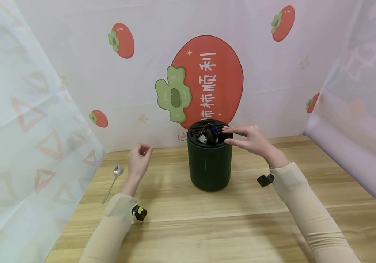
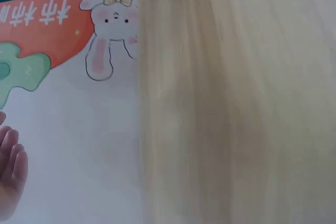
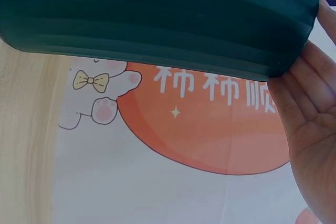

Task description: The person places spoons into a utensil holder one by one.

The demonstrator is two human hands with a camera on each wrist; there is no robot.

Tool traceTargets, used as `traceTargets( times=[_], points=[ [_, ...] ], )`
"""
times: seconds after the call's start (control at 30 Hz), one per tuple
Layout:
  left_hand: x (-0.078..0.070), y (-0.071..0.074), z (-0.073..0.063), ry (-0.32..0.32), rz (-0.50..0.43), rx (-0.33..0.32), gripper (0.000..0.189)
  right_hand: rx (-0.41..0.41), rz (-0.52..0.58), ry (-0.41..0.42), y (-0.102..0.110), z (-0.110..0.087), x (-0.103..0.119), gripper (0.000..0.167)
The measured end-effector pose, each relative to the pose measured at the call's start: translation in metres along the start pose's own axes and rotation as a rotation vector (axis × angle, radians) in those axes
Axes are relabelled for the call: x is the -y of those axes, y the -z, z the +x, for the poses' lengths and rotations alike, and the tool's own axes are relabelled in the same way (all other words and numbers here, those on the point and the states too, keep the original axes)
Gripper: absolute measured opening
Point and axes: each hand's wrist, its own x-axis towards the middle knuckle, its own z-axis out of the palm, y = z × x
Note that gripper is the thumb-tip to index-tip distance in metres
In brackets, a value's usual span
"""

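A dark green ribbed utensil holder (image 1: pixel 209 170) stands upright on the table, its black slotted top holding several spoons (image 1: pixel 211 134), bowls up. My right hand (image 1: pixel 251 139) is at the right side of its rim, fingers extended over the top and thumb beside the edge. In the right wrist view the fingers (image 3: pixel 312 77) lie right at the rim of the green holder (image 3: pixel 157 19). To the left of the holder, my left hand (image 1: pixel 138 160) hovers with loosely curled fingers and holds nothing. Its fingertips show at the edge of the left wrist view.
A metal spoon (image 1: pixel 113 182) lies on the wooden table (image 1: pixel 188 233) left of my left hand, bowl pointing away. Behind the table hangs a white cloth (image 1: pixel 257 91) printed with persimmons, and similar cloth walls close in both sides.
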Motion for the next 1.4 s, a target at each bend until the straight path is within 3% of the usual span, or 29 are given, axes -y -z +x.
traceTargets(
  times=[0.57,0.9,1.4],
  points=[
    [0.045,0.034,-0.008,0.121,0.237,0.129,0.020,0.005,0.011,0.000,0.001,-0.002,-0.001,0.033],
    [0.069,0.054,-0.011,0.169,0.278,0.184,0.024,-0.005,-0.012,0.007,0.000,-0.001,-0.001,0.032],
    [0.086,0.081,-0.016,0.207,0.366,0.264,0.031,-0.004,-0.009,0.010,0.000,0.000,0.000,0.031]
  ],
)
